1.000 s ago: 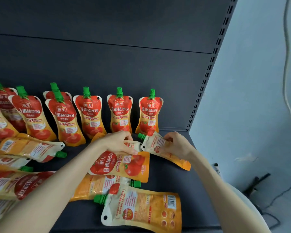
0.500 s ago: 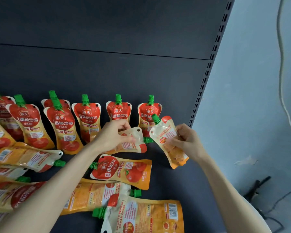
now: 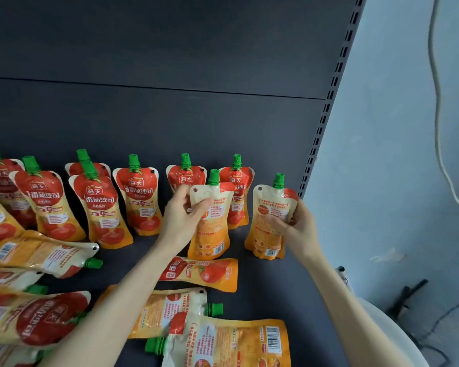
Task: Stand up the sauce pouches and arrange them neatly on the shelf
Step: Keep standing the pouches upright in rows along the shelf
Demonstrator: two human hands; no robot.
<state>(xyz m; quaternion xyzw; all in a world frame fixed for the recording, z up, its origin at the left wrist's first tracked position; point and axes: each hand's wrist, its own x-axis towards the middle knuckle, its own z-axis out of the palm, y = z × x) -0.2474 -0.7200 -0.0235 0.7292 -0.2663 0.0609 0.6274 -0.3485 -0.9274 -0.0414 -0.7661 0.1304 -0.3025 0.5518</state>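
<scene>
1. Sauce pouches (image 3: 141, 197) stood in a row against the back panel (image 3: 170, 115), green caps up and red fronts facing out, while others lay flat on the shelf (image 3: 263, 287) in front of them
2. Half a second earlier both hands had held their pouches tilted in the air; now both pouches were upright, caps on top, at the right end of the shelf
3. The left hand (image 3: 182, 215) was curled round the upper part of the left pouch (image 3: 210, 234), thumb across its near face, which stood just in front of the last two of the row and just behind a lying pouch (image 3: 204, 272)
4. The right hand (image 3: 298, 226) pinched the right pouch (image 3: 269, 223) by its right edge, fingers on the near face; this pouch stood near the slotted upright (image 3: 326, 115), apart from the left pouch
5. Whether either base already rested on the shelf could not be told
6. Both held pouches showed their barcode backs, unlike the row behind, so they likely needed turning before release
7. With several pouches flat at the front and left, the task looked well short of finished
</scene>
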